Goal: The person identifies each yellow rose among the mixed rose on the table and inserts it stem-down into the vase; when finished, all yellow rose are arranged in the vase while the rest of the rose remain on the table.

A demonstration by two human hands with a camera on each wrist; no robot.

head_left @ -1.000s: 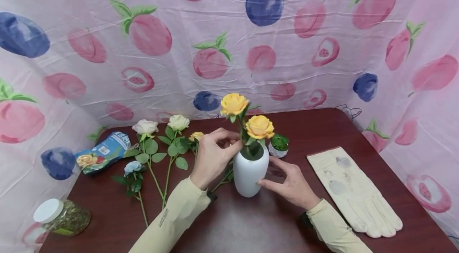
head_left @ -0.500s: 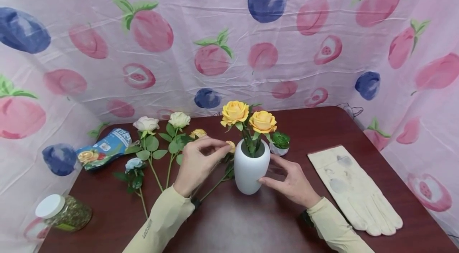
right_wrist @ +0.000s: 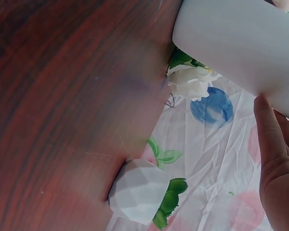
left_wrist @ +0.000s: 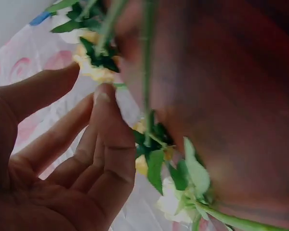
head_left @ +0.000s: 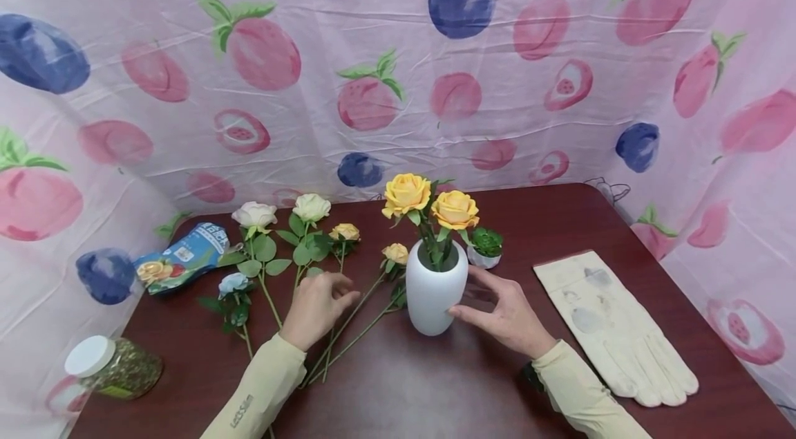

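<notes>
A white vase [head_left: 432, 304] stands upright on the table, with two yellow roses, a left rose [head_left: 407, 194] and a right rose [head_left: 455, 209], in its mouth. My right hand [head_left: 510, 314] holds the vase's right side between thumb and fingers; in the right wrist view a fingertip [right_wrist: 263, 103] touches its wall. Left of the vase, my left hand [head_left: 317, 307] hovers over flower stems, loosely bent and holding nothing. Near it lie two smaller yellow roses, one upper [head_left: 345, 232] and one lower [head_left: 395, 254]. The left wrist view shows thumb and fingers apart.
Two white roses, a left one [head_left: 255, 216] and a right one [head_left: 311, 207], and a blue flower [head_left: 233, 284] lie left. Farther left are a blue pouch [head_left: 183, 259] and a lidded jar [head_left: 121, 370]. A potted succulent [head_left: 484, 249] and pale gloves [head_left: 616, 328] are right.
My left hand let go of the rose in the vase and moved left and down toward the lying stems. The yellow roses settled in the vase. My right hand stayed at the vase.
</notes>
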